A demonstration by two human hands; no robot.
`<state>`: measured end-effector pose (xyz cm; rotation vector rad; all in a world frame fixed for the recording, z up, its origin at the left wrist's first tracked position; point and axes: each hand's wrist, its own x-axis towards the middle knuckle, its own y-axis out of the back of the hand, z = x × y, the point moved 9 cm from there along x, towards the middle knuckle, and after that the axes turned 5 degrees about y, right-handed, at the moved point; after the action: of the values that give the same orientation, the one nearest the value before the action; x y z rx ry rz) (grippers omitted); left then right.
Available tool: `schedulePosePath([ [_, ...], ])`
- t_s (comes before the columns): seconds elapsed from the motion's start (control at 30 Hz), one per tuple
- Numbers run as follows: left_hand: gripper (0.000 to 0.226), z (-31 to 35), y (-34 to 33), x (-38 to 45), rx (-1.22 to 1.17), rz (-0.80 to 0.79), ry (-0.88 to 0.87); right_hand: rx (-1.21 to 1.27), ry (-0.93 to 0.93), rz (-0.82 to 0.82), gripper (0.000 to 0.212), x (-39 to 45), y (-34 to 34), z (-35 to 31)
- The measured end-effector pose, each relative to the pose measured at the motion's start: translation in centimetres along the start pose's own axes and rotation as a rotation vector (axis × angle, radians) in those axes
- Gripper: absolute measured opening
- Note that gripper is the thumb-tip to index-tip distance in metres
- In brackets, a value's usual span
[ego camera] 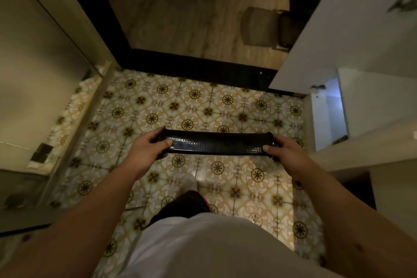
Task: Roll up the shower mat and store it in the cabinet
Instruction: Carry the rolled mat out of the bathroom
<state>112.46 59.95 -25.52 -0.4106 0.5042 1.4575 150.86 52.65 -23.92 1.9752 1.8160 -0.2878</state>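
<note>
Gripping each end of the rolled, glossy black textured shower mat [216, 144], left hand [150, 147] and right hand [284, 151] clasp it level between their fingers above the patterned floor tiles [203, 101].

White shirt [203, 246], dark trousers [182, 205], pale sock [190, 184], bare forearms.

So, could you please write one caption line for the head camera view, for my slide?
Both hands, left and right, hold the rolled black shower mat level above the patterned tile floor, beside an open white cabinet.

Your left hand [150, 145] and right hand [284, 147] grip the rolled black shower mat [216, 144] by its ends. It's level above the patterned tile floor [171, 101]. Open cabinet [328, 115] on your right.
</note>
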Motion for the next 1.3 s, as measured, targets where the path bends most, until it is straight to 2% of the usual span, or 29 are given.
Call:
schedulePosePath([
  [0.13, 0.057, 2.6, -0.6, 4.4, 0.018, -0.028, -0.011, 0.025, -0.031, 0.031, 0.043, 4.3, 0.7, -1.2],
  [0.27, 0.057, 6.0, -0.9, 10.1, 0.044, -0.040, -0.006, 0.062, -0.024, 0.059, 0.043, 9.2, 0.9, -3.1],
  [0.43, 0.053, 11.2, -1.5, 16.1, 0.080, -0.104, -0.022, 0.058, -0.005, 0.114, 0.033, 14.6, 1.6, -6.2],
  [0.77, 0.057, 17.4, -4.7, 24.3, 0.159, -0.150, -0.002, 0.043, -0.056, 0.193, 0.029, 21.5, 4.6, -8.7],
  [1.2, 0.056, 25.5, -19.6, 35.1, 0.280, -0.297, -0.018, 0.242, -0.138, 0.356, 0.057, 30.4, 17.1, -6.6],
  [1.3, 0.058, 27.1, -24.0, 37.0, 0.306, -0.357, -0.003, 0.241, -0.129, 0.405, 0.055, 30.4, 20.1, -6.8],
])
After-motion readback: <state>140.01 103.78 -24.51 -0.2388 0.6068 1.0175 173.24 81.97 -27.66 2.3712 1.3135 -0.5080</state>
